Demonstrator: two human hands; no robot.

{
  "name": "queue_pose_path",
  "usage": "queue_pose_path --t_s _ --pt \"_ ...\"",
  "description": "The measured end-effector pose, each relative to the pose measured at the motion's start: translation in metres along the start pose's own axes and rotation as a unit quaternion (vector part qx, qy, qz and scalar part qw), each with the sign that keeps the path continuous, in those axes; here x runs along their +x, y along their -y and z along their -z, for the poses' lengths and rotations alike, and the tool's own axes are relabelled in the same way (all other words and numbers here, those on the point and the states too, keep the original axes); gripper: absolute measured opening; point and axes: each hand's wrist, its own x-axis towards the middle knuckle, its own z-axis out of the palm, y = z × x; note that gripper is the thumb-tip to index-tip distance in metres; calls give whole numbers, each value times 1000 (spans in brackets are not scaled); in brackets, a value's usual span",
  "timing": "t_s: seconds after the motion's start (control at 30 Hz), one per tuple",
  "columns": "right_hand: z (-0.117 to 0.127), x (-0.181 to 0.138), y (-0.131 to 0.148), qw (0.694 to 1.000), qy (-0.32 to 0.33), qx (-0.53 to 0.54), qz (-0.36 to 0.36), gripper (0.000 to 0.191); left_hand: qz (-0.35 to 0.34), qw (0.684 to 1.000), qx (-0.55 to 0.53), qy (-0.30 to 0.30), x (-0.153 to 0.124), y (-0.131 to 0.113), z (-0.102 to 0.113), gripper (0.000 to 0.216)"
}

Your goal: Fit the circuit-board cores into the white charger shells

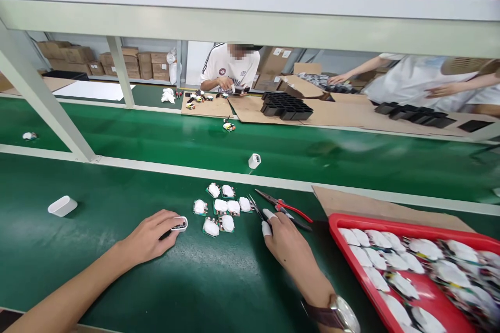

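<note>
One smooth oval casing (181, 224) gripped in left hand (154, 235), slim tweezers (256, 208) in right hand (288, 242), near white-topped circuit boards (221, 206).

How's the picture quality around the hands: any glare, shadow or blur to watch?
Head view: a pale sheen on the green mat between left hand and right hand; head view: darker shadow beside the right wrist; head view: boards on the mat fairly crisp, those at the right of the red tray smeared.

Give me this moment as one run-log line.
left hand: holding white casing; right hand: holding tweezers; white-topped boards: between hands; red tray: more boards
</note>
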Motion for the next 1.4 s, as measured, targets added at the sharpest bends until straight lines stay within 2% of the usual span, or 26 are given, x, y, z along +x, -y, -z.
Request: queue_pose_path --t_s 0.2,0.4,0.47,0.53,0.6,0.67,0.73,0.8,0.83,0.87,0.93,1.03,1.13,1.23,1.3,1.4 --pt "16 10 10 999 -16 7 37 28 49 999 -13 -6 -6 7 0 36" --pt "42 28 54 975 -77 131 162 37 -46 998 17 -38 -3 6 3 30" --pt "48 37 72 962 -89 164 197 34 -56 997 22 -52 -1 2 4 28" --pt "52 46 89 952 -102 180 224 25 -41 998 25 -40 1 -3 3 21" --pt "55 53 104 946 -99 186 248 20 6 1000 0 -24 4 -4 3 16" --pt "56 55 115 942 -83 189 263 16 99 990 -94 -37 6 -3 3 16" --pt "57 53 122 942 -60 192 270 14 227 940 -242 -80 9 2 5 24" --pt "54 48 125 941 -42 194 275 29 329 864 -363 -118 12 7 9 33" --pt "52 46 126 940 -36 193 280 39 356 844 -380 -128 14 10 11 37" --pt "49 43 126 940 -33 186 285 48 370 844 -366 -132 17 14 13 40" --pt "41 39 127 944 -40 162 285 51 370 875 -281 -133 29 26 20 45" --pt "25 36 130 956 -66 121 260 32 353 911 -152 -150 62 58 37 48" --pt "10 32 133 958 -79 92 262 22 355 914 -48 -191 101 103 65 37" --pt "2 29 134 957 -89 84 262 17 377 904 42 -199 127 140 89 28" --pt "2 28 133 958 -97 87 256 11 386 901 79 -181 132 151 97 26" --pt "9 27 132 951 -105 98 275 8 375 909 112 -144 118 144 99 37"
